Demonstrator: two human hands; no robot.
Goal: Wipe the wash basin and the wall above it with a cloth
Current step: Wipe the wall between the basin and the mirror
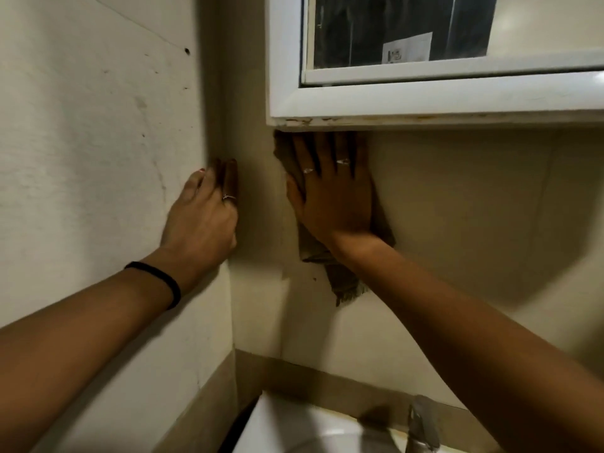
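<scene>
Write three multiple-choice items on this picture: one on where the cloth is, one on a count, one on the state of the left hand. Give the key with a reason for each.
1. Where is the cloth?
A. in the wash basin
B. flat on the wall just under the window frame
C. draped over the tap

2. How many rings show on the right hand?
A. none
B. two
C. four

3. What is the left hand doing?
A. gripping the cloth
B. holding the tap
C. resting on the wall at the corner, holding nothing

Key: 1 B, the right hand presses it there below the window frame; 2 B, one ring on each of two fingers; 3 C, its fingers touch the corner, bare.
</scene>
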